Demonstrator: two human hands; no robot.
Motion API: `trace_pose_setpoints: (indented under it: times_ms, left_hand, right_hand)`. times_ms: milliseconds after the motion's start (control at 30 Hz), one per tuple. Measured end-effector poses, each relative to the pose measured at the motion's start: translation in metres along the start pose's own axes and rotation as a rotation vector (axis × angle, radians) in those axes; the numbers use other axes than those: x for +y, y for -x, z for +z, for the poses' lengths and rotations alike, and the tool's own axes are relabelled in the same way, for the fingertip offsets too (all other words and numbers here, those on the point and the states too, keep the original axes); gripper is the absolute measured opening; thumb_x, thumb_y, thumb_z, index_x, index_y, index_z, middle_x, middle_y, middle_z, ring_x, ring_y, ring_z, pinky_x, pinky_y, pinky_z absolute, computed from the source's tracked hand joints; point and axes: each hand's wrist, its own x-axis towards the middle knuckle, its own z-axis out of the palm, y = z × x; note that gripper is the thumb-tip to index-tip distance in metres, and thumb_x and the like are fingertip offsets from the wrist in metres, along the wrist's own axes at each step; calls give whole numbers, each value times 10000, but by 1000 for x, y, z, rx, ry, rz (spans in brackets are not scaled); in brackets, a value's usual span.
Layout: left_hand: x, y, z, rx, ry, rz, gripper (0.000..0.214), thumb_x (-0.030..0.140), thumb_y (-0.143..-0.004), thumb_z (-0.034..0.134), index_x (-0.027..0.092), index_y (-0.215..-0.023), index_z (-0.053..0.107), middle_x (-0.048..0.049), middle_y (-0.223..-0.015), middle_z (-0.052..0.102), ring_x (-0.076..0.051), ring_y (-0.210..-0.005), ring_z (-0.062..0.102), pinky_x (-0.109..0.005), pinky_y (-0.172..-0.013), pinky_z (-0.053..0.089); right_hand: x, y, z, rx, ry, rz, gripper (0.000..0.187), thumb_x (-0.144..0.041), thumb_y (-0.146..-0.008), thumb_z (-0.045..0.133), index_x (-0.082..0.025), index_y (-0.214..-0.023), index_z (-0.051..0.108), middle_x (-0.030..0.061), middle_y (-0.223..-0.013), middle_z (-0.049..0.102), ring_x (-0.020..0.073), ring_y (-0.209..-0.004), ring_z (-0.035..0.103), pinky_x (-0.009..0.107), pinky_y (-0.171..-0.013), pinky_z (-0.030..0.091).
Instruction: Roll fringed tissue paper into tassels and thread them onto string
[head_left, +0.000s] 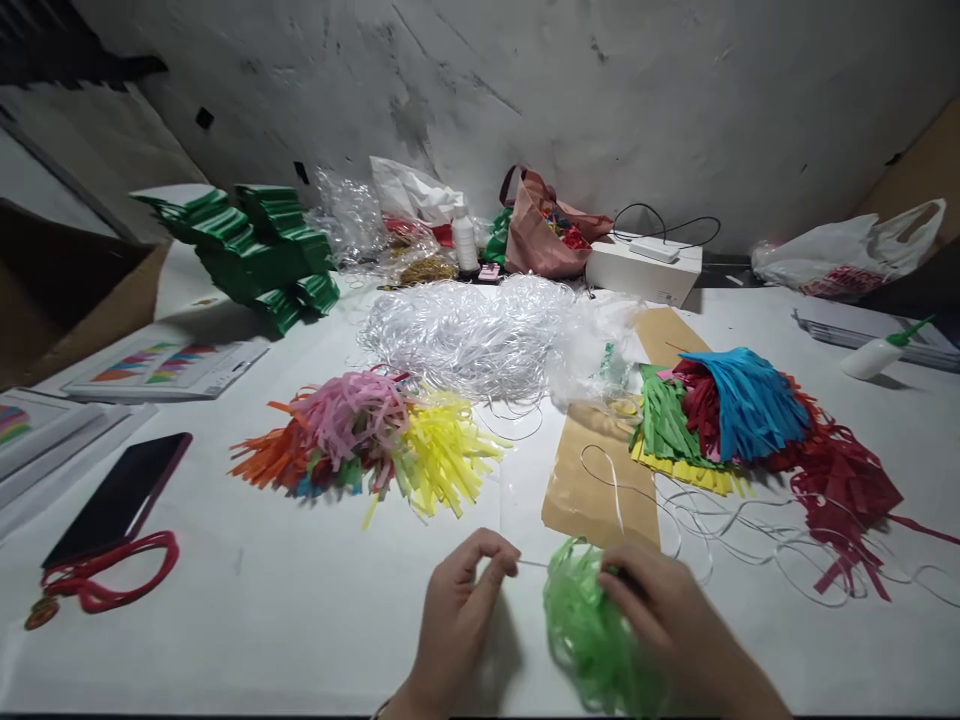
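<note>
My left hand (466,605) pinches a thin white string (533,563) between thumb and fingertips. The string runs taut to the right into a bunched green tissue-paper tassel (592,640). My right hand (667,610) grips the top of that tassel, and its fringe hangs down towards the table's front edge, slightly blurred. Beyond the hands lies a brown paper envelope (585,485). Loose white string (750,530) spreads over the table to its right. Left of the envelope is a pile of pink, orange and yellow tassels (360,420).
Blue, green and dark red tassels (757,405) are heaped at right. A tangle of white string (472,335) lies at centre back. At left are a phone (120,500) with a red cord and stacked green pieces (255,250). A glue bottle (874,358) lies far right.
</note>
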Motion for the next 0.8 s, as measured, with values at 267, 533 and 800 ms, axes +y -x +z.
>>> trace_pose_setpoints:
  times_ms: [267, 533, 800]
  left_hand:
    - [-2, -19, -43, 210, -105, 99, 246, 355, -916, 628, 217, -713, 645, -11, -770, 695, -201, -837, 666, -268, -781, 491]
    - [14, -56, -22, -152, -358, 271, 299, 348, -986, 502, 211, -848, 729, -52, -860, 772, -191, -841, 713, -291, -781, 563]
    - [-8, -206, -76, -19, -914, -13, 295, 329, -947, 652, 155, -1185, 635, -91, -1190, 669, -239, -1017, 675, -450, -866, 574]
  right_hand:
    - [77, -3, -65, 467, 642, 9, 378, -470, -890, 496, -201, -1001, 739, 183, -1075, 711, 403, -962, 670, 577, -812, 522]
    - [-17, -58, 75, 144, -133, -233, 265, -322, -1052, 401, -250, -994, 649, 21, -827, 716, 187, -744, 695, 274, -672, 527]
    - [-1, -68, 76, 132, -185, -127, 371, -406, -1059, 353, -224, -863, 609, 38, -772, 690, 198, -691, 661, 289, -636, 474]
